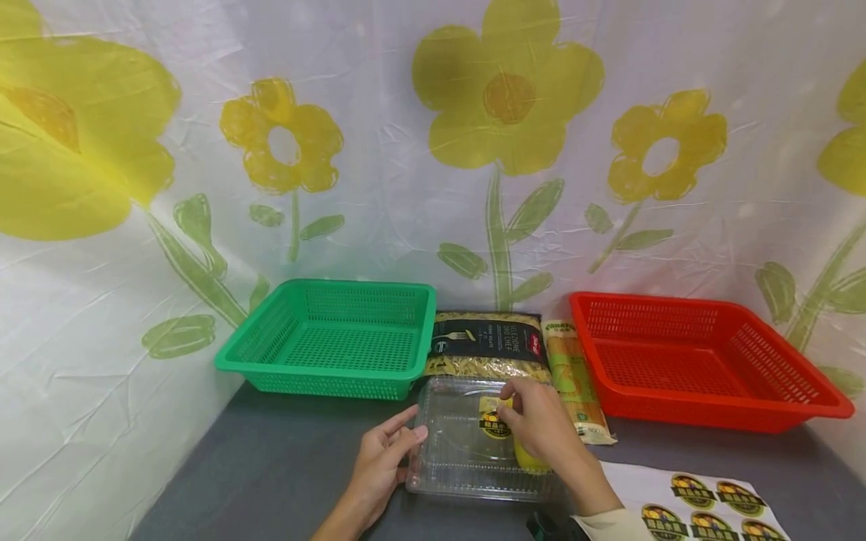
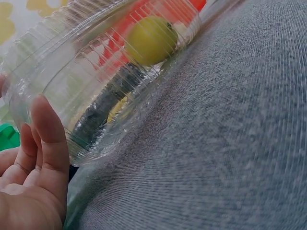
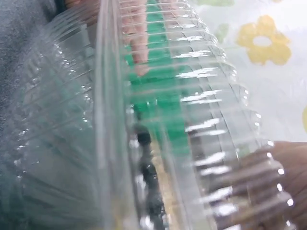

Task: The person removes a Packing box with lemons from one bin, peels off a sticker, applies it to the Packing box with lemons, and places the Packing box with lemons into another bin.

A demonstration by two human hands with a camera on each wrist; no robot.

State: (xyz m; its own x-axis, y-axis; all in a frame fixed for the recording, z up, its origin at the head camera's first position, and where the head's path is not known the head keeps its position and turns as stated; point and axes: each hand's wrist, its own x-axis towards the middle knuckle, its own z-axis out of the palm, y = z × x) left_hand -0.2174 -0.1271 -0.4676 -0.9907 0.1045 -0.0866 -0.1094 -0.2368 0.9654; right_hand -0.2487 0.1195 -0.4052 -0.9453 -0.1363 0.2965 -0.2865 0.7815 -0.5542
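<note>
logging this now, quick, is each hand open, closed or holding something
Left hand: open, touching the clear plastic box.
Right hand: curled at the sticker; whether it pinches anything cannot be told.

We see the container (image 1: 446, 443) before the pasta bag (image 1: 483, 342), which lies between left basket (image 1: 325, 382) and right basket (image 1: 704, 409).

Green basket (image 1: 325, 384) at left, red basket (image 1: 710, 414) at right. Pasta bag (image 1: 487, 343) and noodle pack (image 1: 567, 367) between them. Flowered curtain (image 1: 382, 158) behind.
</note>
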